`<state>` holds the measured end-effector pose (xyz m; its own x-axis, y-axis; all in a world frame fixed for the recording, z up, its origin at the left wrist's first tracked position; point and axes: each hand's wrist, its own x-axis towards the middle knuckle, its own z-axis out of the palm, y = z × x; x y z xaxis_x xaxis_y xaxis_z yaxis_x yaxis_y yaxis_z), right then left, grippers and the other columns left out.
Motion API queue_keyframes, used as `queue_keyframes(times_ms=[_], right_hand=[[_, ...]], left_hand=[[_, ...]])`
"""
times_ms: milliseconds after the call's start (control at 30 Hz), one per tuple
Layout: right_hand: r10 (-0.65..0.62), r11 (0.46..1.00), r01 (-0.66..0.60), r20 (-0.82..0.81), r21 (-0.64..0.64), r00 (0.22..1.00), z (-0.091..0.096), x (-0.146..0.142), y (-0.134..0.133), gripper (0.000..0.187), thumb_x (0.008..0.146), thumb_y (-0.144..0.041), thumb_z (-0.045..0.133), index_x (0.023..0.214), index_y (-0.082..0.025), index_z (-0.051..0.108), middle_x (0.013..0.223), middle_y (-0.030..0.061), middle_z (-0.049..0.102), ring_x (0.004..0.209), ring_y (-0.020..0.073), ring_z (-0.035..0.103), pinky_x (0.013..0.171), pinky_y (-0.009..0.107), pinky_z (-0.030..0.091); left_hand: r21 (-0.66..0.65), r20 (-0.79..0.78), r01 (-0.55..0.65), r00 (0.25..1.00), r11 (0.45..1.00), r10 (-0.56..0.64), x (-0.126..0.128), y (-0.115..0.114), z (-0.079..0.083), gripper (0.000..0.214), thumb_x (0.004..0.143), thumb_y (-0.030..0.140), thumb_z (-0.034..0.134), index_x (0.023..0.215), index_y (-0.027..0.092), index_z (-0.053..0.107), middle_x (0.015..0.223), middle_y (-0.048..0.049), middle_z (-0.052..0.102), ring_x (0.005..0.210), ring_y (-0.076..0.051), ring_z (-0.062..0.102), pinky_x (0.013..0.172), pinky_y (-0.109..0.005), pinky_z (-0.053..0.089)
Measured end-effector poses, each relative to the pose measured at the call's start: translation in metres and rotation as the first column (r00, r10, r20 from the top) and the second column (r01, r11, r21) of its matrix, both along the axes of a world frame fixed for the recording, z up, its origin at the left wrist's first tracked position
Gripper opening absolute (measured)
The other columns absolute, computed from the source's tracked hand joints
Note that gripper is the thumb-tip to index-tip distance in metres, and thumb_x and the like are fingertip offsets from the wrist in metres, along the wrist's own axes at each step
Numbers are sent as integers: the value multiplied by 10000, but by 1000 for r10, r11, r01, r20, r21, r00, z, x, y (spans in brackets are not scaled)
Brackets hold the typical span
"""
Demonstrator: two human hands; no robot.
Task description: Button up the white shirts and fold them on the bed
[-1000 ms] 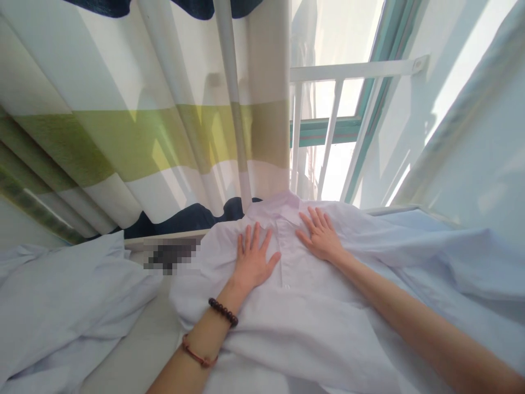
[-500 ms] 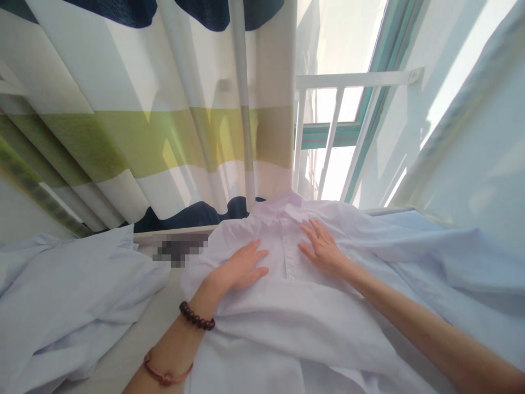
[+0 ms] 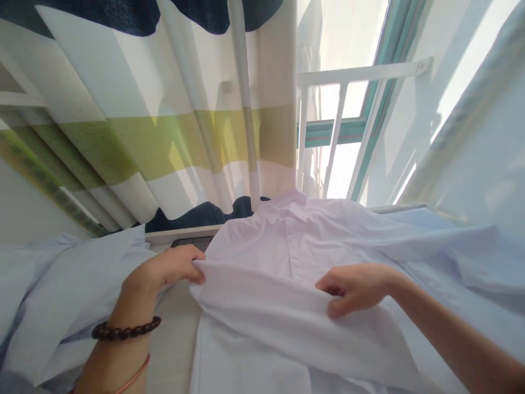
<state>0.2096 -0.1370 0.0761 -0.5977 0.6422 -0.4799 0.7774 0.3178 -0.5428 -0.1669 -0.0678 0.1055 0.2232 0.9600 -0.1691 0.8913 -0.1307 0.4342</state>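
holding the shirt sleeve (image 3: pixel 266 298) smooth needs even tension, w/ l hand (image 3: pixel 166 268) fingers pinching its edge, r hand (image 3: pixel 361 287) curled, grip unclear.

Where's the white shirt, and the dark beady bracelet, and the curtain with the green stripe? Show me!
White shirt (image 3: pixel 262 295), head view: on the fold of cloth across its front.
Dark beaded bracelet (image 3: pixel 124 332), head view: on its middle beads.
Curtain (image 3: pixel 172 142), head view: on its green stripe.
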Motion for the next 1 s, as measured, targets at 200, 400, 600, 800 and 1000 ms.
queue_keyframes(times_ms=[200, 400, 600, 800, 1000], right_hand=[[-120, 980, 91, -161, -179, 980, 18, 28, -5, 230, 681, -309, 640, 881, -209, 587, 814, -12, 628, 754, 181, 588, 612, 250, 415], [-84, 987, 54, 204, 149, 975, -6, 6, -9, 277, 609, -259, 630, 881, -223, 674, 894, 58, 665, 783, 261, 608, 605, 307, 370], [0, 995, -25, 253, 97, 967, -18, -8, -6, 208, 565, -265, 615, 764, -214, 652, 718, -4, 567, 632, 171, 498, 520, 263, 278], [13, 1000, -18, 232, 20, 973, -20, -3, -3, 227, 539, -292, 637, 751, -216, 672, 663, -45, 532, 580, 130, 443, 502, 248, 283], [5, 1000, -8, 229, 11, 973, -23, -2, 0, 204, 535, -296, 652, 722, -217, 667, 631, -58, 518, 566, 122, 436, 493, 242, 276]], left_hand=[[-124, 89, 136, 988, 983, -125, -11, -24, 28, 293, 672, 535, 693, 639, 248, 744, 706, -12, 708, 721, -240, 642, 627, -243, 438], [-130, -72, -83, 995, 988, 74, 7, -1, -10, 495, 708, 686, 556, 587, 219, 670, 487, -56, 617, 448, -218, 550, 474, -299, 396], [121, -322, -129, 933, 984, 162, 22, 19, -32, 378, 795, 557, 564, 885, 204, 663, 959, -138, 746, 875, -327, 690, 728, -373, 487], [166, -341, -84, 930, 983, 137, 37, 19, -34, 157, 773, 354, 669, 853, 218, 674, 1021, -107, 738, 972, -320, 676, 750, -355, 471], [328, -250, -177, 931, 928, 266, 14, 38, -18, 230, 840, 411, 600, 868, 207, 702, 951, -95, 744, 948, -296, 670, 753, -339, 463]])
